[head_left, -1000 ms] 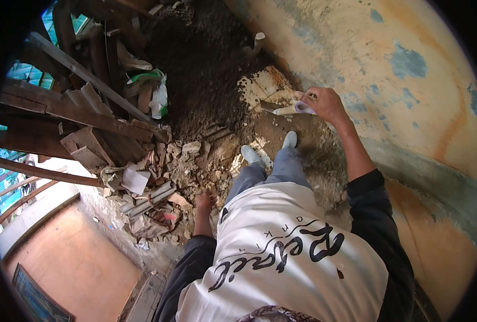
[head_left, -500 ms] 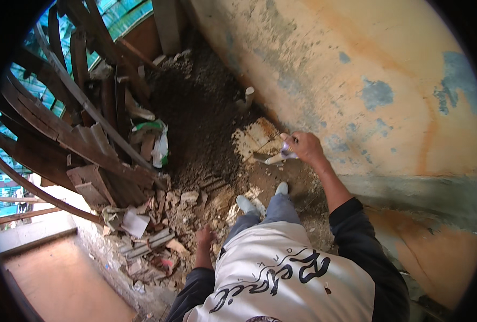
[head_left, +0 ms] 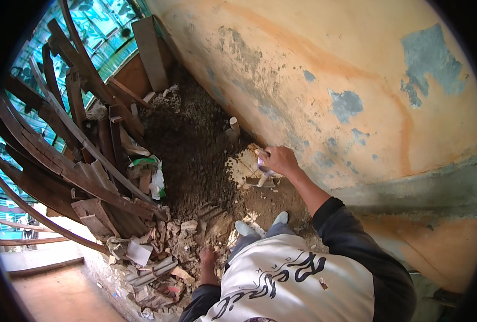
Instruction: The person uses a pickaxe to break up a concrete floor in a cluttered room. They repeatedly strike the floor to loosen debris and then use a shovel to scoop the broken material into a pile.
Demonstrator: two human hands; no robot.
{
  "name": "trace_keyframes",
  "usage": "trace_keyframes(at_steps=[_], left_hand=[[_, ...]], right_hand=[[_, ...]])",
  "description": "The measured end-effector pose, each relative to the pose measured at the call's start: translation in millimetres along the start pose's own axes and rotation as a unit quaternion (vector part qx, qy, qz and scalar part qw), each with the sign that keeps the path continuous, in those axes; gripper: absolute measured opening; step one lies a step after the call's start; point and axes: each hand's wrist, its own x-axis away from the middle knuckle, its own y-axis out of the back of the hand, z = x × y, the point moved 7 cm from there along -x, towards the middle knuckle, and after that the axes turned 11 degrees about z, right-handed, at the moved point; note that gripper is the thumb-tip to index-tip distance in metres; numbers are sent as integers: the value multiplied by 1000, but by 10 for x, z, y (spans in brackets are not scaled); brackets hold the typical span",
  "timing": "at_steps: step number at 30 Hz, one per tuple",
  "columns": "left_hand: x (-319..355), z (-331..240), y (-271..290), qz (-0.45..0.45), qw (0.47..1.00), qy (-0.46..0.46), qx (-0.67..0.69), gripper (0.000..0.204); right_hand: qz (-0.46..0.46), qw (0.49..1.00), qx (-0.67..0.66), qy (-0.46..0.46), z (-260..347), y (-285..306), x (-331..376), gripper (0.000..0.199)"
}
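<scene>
My right hand (head_left: 281,160) is closed around the upper end of a short-handled tool with a pale shaft and flat dark blade (head_left: 261,181). Its exact kind is hard to make out; a whitish, purple-tinted part shows just under my fingers. The blade is over or against the edge of a pale tiled patch (head_left: 242,165), and I cannot tell whether it touches. My left hand (head_left: 208,255) hangs low beside my body above the rubble, its fingers curled and nothing visible in them.
Broken masonry (head_left: 168,231) lies left of my light-coloured boots (head_left: 245,228). Long curved-looking timbers (head_left: 96,182) lean along the left. A short white pipe (head_left: 234,124) stands by the peeling wall (head_left: 303,48). Dark loose soil (head_left: 190,139) covers the ground ahead.
My right hand has moved left in the picture and slightly down, and the tool has swung from lying sideways to pointing more downward. The view has shifted somewhat; my left hand stays low.
</scene>
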Motion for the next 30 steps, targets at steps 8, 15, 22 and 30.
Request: trace_keyframes(at_steps=[8, 15, 22, 30], left_hand=[[-4, -13, -511, -9, 995, 13, -95, 30], [139, 110, -1216, -13, 998, 51, -20, 28], [218, -98, -2238, 65, 997, 15, -42, 29], [66, -456, -2763, 151, 987, -9, -51, 39]], right_hand=[[24, 998, -47, 22, 84, -12, -18, 55], [134, 986, -27, 95, 298, -83, 252, 57], [168, 974, -82, 130, 214, -330, 594, 53], [214, 964, -122, 96, 202, -308, 784, 49]])
